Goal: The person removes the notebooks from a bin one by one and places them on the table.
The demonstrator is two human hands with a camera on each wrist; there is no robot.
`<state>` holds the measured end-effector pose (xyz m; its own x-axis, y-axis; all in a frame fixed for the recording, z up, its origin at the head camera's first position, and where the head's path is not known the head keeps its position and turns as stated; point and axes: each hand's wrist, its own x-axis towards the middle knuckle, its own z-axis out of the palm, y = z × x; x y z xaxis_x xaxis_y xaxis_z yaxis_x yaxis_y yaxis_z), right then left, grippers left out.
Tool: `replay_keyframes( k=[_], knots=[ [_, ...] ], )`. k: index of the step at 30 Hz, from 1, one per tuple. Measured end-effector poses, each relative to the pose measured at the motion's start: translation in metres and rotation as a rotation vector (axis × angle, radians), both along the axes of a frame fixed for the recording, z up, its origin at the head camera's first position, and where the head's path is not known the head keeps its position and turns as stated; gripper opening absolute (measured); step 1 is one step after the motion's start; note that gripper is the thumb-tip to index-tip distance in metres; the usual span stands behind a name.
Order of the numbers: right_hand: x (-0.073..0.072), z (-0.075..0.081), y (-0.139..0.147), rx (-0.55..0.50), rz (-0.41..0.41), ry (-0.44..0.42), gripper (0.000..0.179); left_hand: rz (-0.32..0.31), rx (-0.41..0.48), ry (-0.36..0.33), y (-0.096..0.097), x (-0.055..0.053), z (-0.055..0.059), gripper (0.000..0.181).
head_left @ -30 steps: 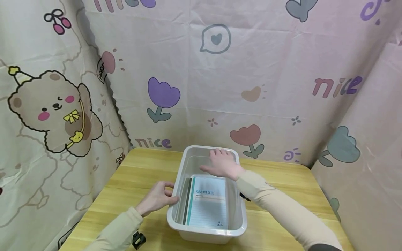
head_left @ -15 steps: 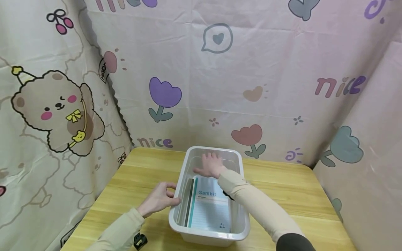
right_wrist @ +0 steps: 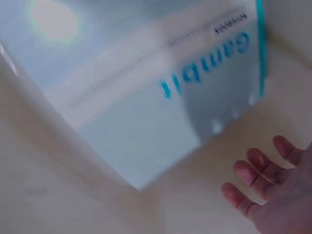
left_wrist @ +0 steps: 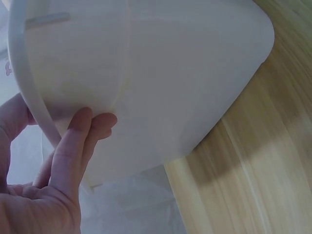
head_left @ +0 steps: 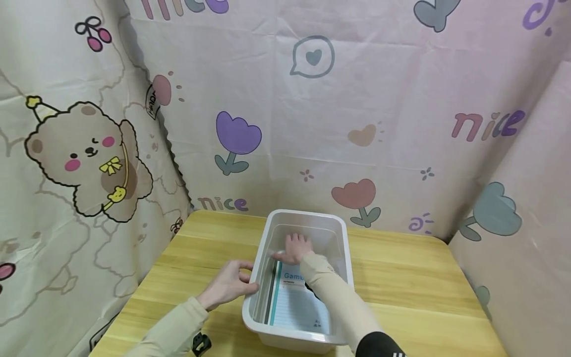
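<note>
A white plastic tub (head_left: 308, 214) stands on the wooden table. Inside lies a light blue notebook (head_left: 294, 310) marked "Gambit", with a teal spine; along its left side shows a dark strip. My left hand (head_left: 228, 284) pinches the tub's left rim, and the left wrist view shows its fingers against the outer wall (left_wrist: 165, 83). My right hand (head_left: 296, 250) is down inside the tub at its far end, just beyond the notebook's top edge. In the right wrist view its fingers (right_wrist: 246, 175) are spread and loose, holding nothing, beside the notebook (right_wrist: 126, 117).
The wooden table (head_left: 410, 277) extends on both sides of the tub. A printed curtain (head_left: 285, 124) hangs behind it and along both sides. A small black device (head_left: 200, 343) is strapped under the left wrist.
My right hand has moved left and lowered from above the tub's far right part into the tub. My left hand keeps its hold on the rim.
</note>
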<state>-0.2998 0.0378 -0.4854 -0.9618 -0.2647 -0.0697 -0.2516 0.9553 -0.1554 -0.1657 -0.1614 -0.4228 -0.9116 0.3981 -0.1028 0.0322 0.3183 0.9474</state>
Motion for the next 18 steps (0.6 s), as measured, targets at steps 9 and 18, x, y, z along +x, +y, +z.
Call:
replay_keyframes(
  k=[9, 18],
  knots=[
    [0.007, -0.037, 0.01, 0.001, -0.005, 0.016, 0.086, 0.012, 0.001, -0.003, 0.002, 0.001, 0.0, 0.056],
    [0.006, -0.054, 0.007, 0.048, 0.011, -0.013, 0.093, 0.012, 0.003, -0.007, 0.001, 0.003, 0.001, 0.056]
  ],
)
